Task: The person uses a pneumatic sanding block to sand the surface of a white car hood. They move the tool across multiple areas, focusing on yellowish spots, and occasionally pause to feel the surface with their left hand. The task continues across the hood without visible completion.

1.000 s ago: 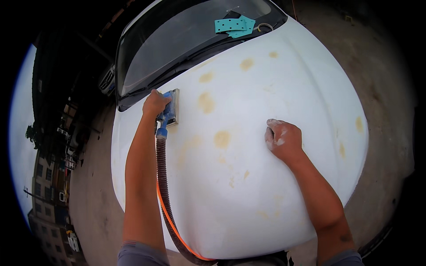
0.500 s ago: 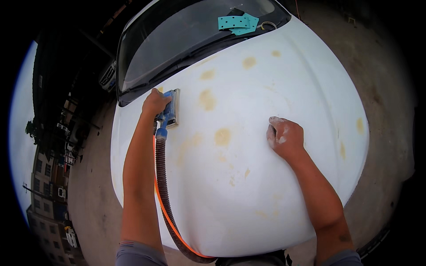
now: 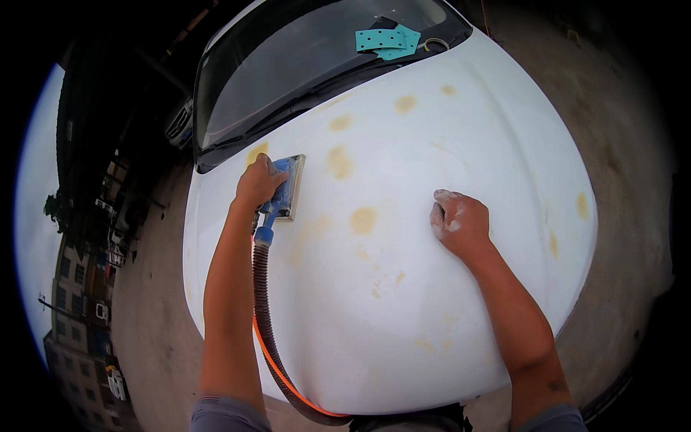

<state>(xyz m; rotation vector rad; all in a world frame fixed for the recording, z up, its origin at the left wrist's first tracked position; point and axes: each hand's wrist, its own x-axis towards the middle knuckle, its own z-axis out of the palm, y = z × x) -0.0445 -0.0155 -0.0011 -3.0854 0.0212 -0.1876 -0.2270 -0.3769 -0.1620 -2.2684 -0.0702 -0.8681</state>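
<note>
1. The left hand (image 3: pixel 258 181) is closed around the blue rectangular sanding block (image 3: pixel 286 189). The fingers wrap over its left edge and press it flat on the white car bonnet (image 3: pixel 403 302).
2. The sanding block lies on the upper left part of the bonnet, near the lower edge of the dark windscreen (image 3: pixel 288 79). It is just beside a yellow filler patch (image 3: pixel 257 153).
3. The left forearm is stretched almost straight, from the lower edge of the picture up to the block.
4. A dark ribbed hose with an orange line beside it (image 3: pixel 265 324) leaves the rear end of the block. It runs down along the left forearm and bends to the right near the front edge of the bonnet.
5. The right hand (image 3: pixel 461 223) holds nothing. It rests on the middle of the bonnet, with the fingers curled loosely under it, and it is dusted with white powder.
6. The right forearm comes in from the lower right corner, slanted to the left.
7. Several yellow filler spots (image 3: pixel 363 220) are spread over the bonnet between and around the two hands.
8. Two turquoise perforated sanding sheets (image 3: pixel 387 40) lie on the windscreen, well apart from both hands.
</note>
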